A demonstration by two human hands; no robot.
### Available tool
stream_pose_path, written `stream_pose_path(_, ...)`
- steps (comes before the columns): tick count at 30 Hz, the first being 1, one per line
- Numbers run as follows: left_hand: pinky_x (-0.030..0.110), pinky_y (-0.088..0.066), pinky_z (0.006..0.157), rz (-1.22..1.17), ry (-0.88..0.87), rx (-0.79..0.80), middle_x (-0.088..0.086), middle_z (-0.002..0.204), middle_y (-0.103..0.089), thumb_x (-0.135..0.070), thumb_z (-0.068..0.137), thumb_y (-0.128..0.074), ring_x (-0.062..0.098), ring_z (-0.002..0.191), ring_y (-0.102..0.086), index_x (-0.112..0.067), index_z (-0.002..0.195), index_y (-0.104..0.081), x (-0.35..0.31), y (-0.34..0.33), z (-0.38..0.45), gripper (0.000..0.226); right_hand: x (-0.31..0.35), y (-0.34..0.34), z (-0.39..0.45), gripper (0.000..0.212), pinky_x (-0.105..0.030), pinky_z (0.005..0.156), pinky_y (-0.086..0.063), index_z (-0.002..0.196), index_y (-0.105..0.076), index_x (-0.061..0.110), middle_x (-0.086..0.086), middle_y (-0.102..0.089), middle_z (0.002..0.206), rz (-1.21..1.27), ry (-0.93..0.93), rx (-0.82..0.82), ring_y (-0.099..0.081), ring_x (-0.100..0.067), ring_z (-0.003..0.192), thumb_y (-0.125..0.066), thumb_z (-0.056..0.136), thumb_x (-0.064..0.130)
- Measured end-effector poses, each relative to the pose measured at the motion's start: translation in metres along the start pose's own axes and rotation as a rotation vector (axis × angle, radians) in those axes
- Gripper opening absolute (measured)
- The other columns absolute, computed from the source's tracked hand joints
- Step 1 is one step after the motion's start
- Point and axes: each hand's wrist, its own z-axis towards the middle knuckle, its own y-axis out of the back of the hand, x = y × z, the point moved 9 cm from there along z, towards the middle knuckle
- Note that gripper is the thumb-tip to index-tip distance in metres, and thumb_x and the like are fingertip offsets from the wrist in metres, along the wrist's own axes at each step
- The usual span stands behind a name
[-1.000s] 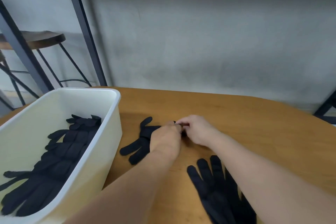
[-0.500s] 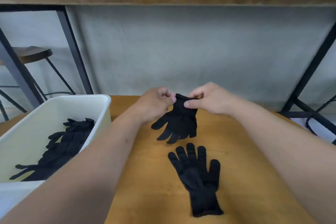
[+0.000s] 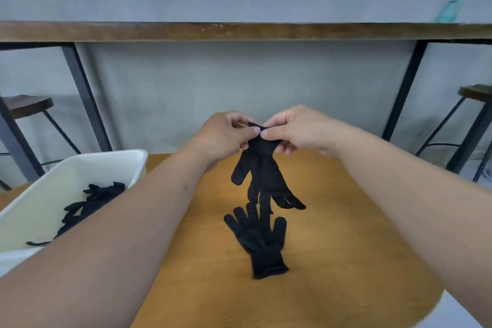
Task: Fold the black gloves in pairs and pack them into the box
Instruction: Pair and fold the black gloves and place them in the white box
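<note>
A black glove [image 3: 262,173] hangs in the air with its fingers pointing down. My left hand [image 3: 226,136] and my right hand [image 3: 295,129] both pinch its cuff, thumbs almost touching. Below it a second black glove [image 3: 259,241] lies flat on the wooden table [image 3: 346,247], fingers pointing away from me. The white box [image 3: 80,168] stands at the left of the table and holds several black gloves [image 3: 90,202]. My left forearm hides the box's near right corner.
A long wooden shelf [image 3: 239,30] on black metal legs runs across behind the table. Stools stand at the far left [image 3: 26,105] and far right [image 3: 476,92]. The table's rounded edge curves off at lower right.
Both hands have lifted the glove off the table, from beside the box to chest height. The glove now hangs lower and longer, and my view has tilted up.
</note>
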Motion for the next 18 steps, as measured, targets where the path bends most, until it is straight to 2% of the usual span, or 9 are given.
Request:
stream_pose_path(3, 0.017, -0.047, 0.054, -0.064, 0.041, -0.009, 0.000, 0.075, -0.067, -0.019, 0.090, -0.067, 0.008, 0.060, -0.061, -0.014, 0.115, -0.060, 0.003, -0.003, -0.006, 0.026, 0.003, -0.014, -0.012, 0.026, -0.027, 0.071, -0.056, 0.114, -0.064, 0.000, -0.013, -0.073, 0.098, 0.301, -0.007, 0.089, -0.070, -0.017, 0.078, -0.066, 0.091, 0.013)
stream_pose_path(5, 0.018, -0.047, 0.058, -0.103, 0.058, -0.023, 0.001, 0.084, -0.070, -0.026, 0.091, -0.066, 0.009, 0.064, -0.063, -0.014, 0.117, -0.059, 0.004, 0.000, -0.009, 0.029, 0.005, -0.019, -0.018, 0.023, -0.029, 0.077, -0.058, 0.113, -0.063, -0.004, -0.018, -0.073, 0.102, 0.433, -0.015, 0.127, -0.072, -0.022, 0.088, -0.061, 0.092, 0.007)
stream_pose_path(7, 0.021, -0.048, 0.065, -0.095, 0.066, 0.012, -0.002, 0.089, -0.070, -0.038, 0.089, -0.066, 0.007, 0.070, -0.064, -0.013, 0.112, -0.063, 0.006, 0.003, -0.013, 0.034, 0.002, -0.020, -0.022, 0.019, -0.028, 0.077, -0.060, 0.111, -0.062, -0.004, -0.021, -0.073, 0.101, 0.497, -0.044, 0.131, -0.073, -0.024, 0.091, -0.054, 0.094, 0.001)
stream_pose_path(9, 0.023, -0.048, 0.072, -0.032, 0.066, 0.075, -0.001, 0.093, -0.071, -0.042, 0.083, -0.072, 0.008, 0.081, -0.065, -0.016, 0.107, -0.068, 0.009, 0.002, -0.016, 0.035, -0.002, -0.022, -0.022, 0.023, -0.025, 0.074, -0.061, 0.117, -0.058, -0.003, -0.021, -0.072, 0.102, 0.452, -0.061, 0.114, -0.074, -0.023, 0.090, -0.053, 0.095, -0.003)
stream_pose_path(11, 0.018, -0.048, 0.074, 0.027, 0.053, 0.120, 0.000, 0.098, -0.071, -0.028, 0.079, -0.079, 0.008, 0.090, -0.064, -0.018, 0.105, -0.069, 0.011, 0.000, -0.019, 0.030, -0.006, -0.025, -0.018, 0.029, -0.024, 0.071, -0.060, 0.122, -0.056, -0.003, -0.019, -0.073, 0.101, 0.349, -0.067, 0.080, -0.074, -0.021, 0.090, -0.058, 0.094, -0.001)
stream_pose_path(13, 0.017, -0.048, 0.079, 0.083, 0.038, 0.138, 0.003, 0.105, -0.071, -0.014, 0.079, -0.077, 0.012, 0.098, -0.064, -0.018, 0.104, -0.069, 0.013, -0.003, -0.020, 0.027, -0.009, -0.024, -0.016, 0.023, -0.025, 0.069, -0.059, 0.115, -0.061, 0.000, -0.016, -0.075, 0.093, 0.238, -0.074, 0.030, -0.074, -0.020, 0.084, -0.063, 0.092, 0.005)
stream_pose_path(16, 0.026, -0.047, 0.092, 0.094, 0.044, 0.202, 0.004, 0.110, -0.070, -0.014, 0.077, -0.077, 0.014, 0.106, -0.063, -0.022, 0.104, -0.069, 0.019, -0.011, -0.022, 0.029, -0.012, -0.023, -0.013, 0.013, -0.027, 0.060, -0.056, 0.097, -0.063, 0.007, -0.011, -0.075, 0.082, 0.085, -0.067, -0.035, -0.071, -0.018, 0.069, -0.069, 0.089, 0.015)
stream_pose_path(18, 0.025, -0.047, 0.094, 0.084, 0.039, 0.234, 0.001, 0.110, -0.070, -0.014, 0.076, -0.079, 0.011, 0.106, -0.063, -0.022, 0.103, -0.069, 0.022, -0.015, -0.023, 0.030, -0.014, -0.020, -0.012, 0.019, -0.025, 0.053, -0.049, 0.092, -0.063, 0.013, -0.003, -0.072, 0.077, -0.023, -0.061, -0.088, -0.066, -0.015, 0.063, -0.075, 0.084, 0.024)
